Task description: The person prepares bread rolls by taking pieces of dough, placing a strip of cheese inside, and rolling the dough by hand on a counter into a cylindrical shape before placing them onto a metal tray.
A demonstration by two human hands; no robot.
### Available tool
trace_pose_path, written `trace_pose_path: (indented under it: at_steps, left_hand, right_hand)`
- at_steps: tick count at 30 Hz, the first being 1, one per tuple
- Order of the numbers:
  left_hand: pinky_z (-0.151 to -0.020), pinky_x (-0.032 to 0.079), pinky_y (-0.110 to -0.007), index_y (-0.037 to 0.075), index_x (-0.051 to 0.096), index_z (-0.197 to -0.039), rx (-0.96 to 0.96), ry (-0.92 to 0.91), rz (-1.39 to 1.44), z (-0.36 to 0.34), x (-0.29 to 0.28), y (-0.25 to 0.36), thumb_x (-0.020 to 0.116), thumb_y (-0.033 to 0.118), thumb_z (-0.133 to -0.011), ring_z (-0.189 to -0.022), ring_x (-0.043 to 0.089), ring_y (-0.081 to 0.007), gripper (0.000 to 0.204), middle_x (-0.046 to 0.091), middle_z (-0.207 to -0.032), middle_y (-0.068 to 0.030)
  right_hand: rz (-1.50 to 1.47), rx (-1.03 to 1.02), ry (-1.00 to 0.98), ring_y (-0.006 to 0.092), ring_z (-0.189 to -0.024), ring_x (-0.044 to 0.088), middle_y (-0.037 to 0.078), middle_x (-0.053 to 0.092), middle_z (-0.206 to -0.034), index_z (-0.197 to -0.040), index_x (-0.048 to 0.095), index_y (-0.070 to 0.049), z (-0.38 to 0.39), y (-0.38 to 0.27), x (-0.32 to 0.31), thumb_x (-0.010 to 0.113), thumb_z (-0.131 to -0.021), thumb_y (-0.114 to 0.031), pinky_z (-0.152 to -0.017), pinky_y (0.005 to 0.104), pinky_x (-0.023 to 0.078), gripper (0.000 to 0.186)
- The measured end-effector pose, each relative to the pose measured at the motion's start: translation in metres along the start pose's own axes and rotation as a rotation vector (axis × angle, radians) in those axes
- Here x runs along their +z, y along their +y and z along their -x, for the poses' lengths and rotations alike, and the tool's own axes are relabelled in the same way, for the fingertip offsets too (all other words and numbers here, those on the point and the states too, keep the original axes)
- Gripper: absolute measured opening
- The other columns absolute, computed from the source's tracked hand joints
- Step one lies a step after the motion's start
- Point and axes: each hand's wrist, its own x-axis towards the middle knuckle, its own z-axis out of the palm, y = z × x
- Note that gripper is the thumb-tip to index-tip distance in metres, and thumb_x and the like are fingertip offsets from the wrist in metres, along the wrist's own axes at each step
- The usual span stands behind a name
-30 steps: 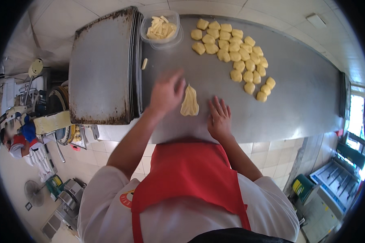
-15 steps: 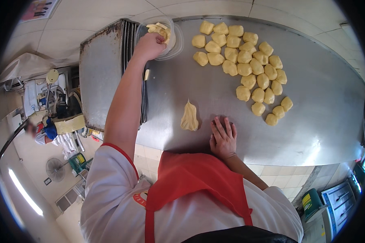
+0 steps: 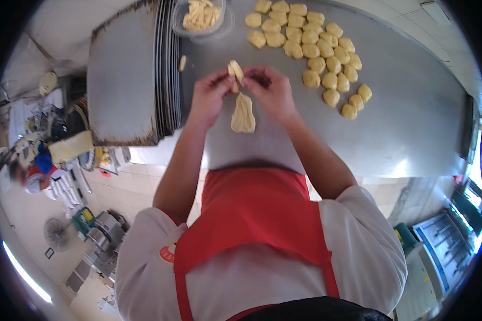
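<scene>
My left hand (image 3: 211, 95) and my right hand (image 3: 270, 93) meet above the middle of the steel table, fingers pinched on pale yellow sticks (image 3: 235, 70), held roughly upright. Just below my fingertips lies a flattened, elongated piece of dough (image 3: 243, 115), narrow at its far end. A clear plastic container (image 3: 203, 16) of similar sticks sits at the back left, and a single loose stick (image 3: 182, 63) rests beside the stacked trays.
Several round dough balls (image 3: 325, 47) are grouped at the back right of the table (image 3: 396, 134). A stack of worn metal trays (image 3: 123, 69) fills the left. Another person (image 3: 37, 179) is by machinery at far left; a fan (image 3: 56, 234) is below.
My left hand has gone to the container and come back to the middle with sticks. My right hand has lifted off the table and now grips them too.
</scene>
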Motion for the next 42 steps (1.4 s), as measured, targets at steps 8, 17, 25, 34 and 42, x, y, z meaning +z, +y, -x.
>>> trace_pose_path:
  at_steps: [8, 17, 25, 34, 42]
  left_hand:
    - [-0.122, 0.035, -0.054, 0.011, 0.070, -0.141, 0.701, 0.116, -1.182, 0.016, -0.034, -0.085, 0.073, 0.025, -0.097, -0.138, 0.056, -0.0332, 0.046, 0.063, -0.145, -0.0116]
    - [-0.128, 0.024, -0.058, 0.015, 0.078, -0.120, 0.525, -0.204, -1.121, 0.018, -0.048, -0.101, 0.075, 0.023, -0.095, -0.140, 0.057, -0.0261, 0.026, 0.070, -0.139, -0.0028]
    - [-0.129, 0.011, -0.071, 0.020, 0.075, -0.130, 0.852, -0.117, -1.290, 0.013, -0.062, -0.104, 0.076, 0.026, -0.093, -0.143, 0.056, -0.0256, 0.037, 0.070, -0.137, -0.0008]
    - [-0.127, 0.003, -0.076, 0.023, 0.077, -0.133, 0.768, -0.182, -1.355, 0.013, -0.069, -0.119, 0.073, 0.036, -0.096, -0.157, 0.043, -0.0247, 0.039, 0.060, -0.159, 0.0029]
    - [-0.125, -0.001, -0.079, 0.024, 0.073, -0.141, 0.715, -0.200, -1.360, 0.017, -0.068, -0.117, 0.071, 0.035, -0.098, -0.160, 0.039, -0.0253, 0.044, 0.057, -0.163, 0.0030]
  right_hand:
    - [0.991, -0.452, -0.128, 0.0321, -0.099, 0.070, 0.008, 0.075, -0.107, -0.117, 0.079, -0.010, 0.030, 0.077, -0.007, 0.076, -0.088, -0.010, -0.096, 0.0457, 0.056, 0.029]
    - [1.210, -0.516, 0.011, 0.0274, -0.118, 0.064, 0.001, 0.073, -0.118, -0.121, 0.081, -0.020, 0.057, 0.098, -0.005, 0.081, -0.088, -0.029, -0.113, 0.0502, 0.042, 0.034]
    - [1.291, -0.464, 0.104, 0.0253, -0.122, 0.059, -0.004, 0.068, -0.126, -0.121, 0.082, -0.026, 0.056, 0.089, 0.008, 0.085, -0.087, -0.038, -0.111, 0.0492, 0.040, 0.036]
    - [1.395, -0.488, 0.081, 0.0258, -0.129, 0.057, -0.007, 0.066, -0.136, -0.127, 0.080, -0.030, 0.068, 0.099, 0.004, 0.085, -0.086, -0.044, -0.113, 0.0517, 0.039, 0.043]
    - [1.434, -0.535, 0.071, 0.0225, -0.133, 0.057, -0.007, 0.067, -0.139, -0.124, 0.080, -0.029, 0.071, 0.096, 0.007, 0.084, -0.087, -0.043, -0.118, 0.0513, 0.036, 0.040]
